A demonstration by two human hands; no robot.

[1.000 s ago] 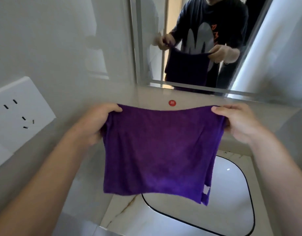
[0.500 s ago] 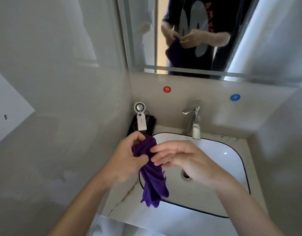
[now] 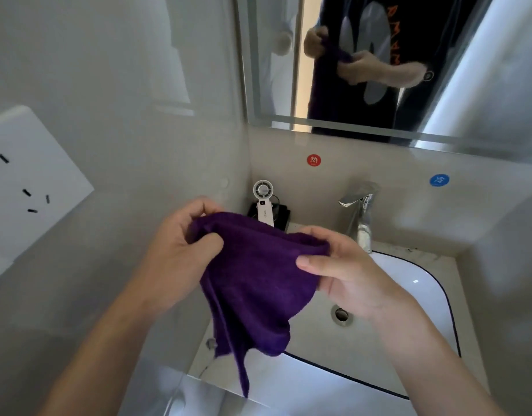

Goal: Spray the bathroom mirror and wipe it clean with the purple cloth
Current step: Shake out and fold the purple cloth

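Observation:
The purple cloth (image 3: 255, 283) hangs folded over the left side of the sink, held by both hands. My left hand (image 3: 174, 253) pinches its upper left edge between thumb and fingers. My right hand (image 3: 345, 274) grips the upper right edge. The cloth's lower end droops to a point near the counter's front. The bathroom mirror (image 3: 438, 64) fills the upper right and reflects a person in a dark shirt holding the cloth. No spray bottle is in view.
A white sink (image 3: 414, 298) with a drain (image 3: 341, 314) lies below the hands. A chrome tap (image 3: 362, 214) stands at its back. A small white fan (image 3: 263, 202) stands in the corner. A wall socket panel (image 3: 27, 181) is at the left.
A second ago the cloth was stretched flat between both hands. It was then bunched in the left hand. Now both hands hold it folded, slightly apart, over the sink.

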